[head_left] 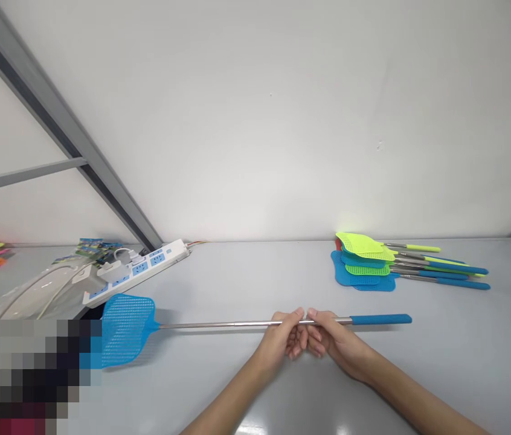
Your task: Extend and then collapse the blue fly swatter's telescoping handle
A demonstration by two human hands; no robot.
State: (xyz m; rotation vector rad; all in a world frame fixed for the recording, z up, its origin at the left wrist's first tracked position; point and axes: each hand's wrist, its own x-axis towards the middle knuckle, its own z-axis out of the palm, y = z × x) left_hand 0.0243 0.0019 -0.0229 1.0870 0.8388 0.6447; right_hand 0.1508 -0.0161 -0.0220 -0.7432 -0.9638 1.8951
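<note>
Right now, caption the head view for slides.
Left-hand grip and right-hand grip hold a blue fly swatter by its metal shaft; piled swatters lie beyond.

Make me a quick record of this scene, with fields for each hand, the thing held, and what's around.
Held item: blue fly swatter, blue handle to the right
Left hand: on the metal shaft
Right hand: on the shaft, nearer the handle
Swatter pile: yellow, green and blue, at right near the wall
Power strip: white, at left, plugs in it
Surface: grey tabletop
</note>
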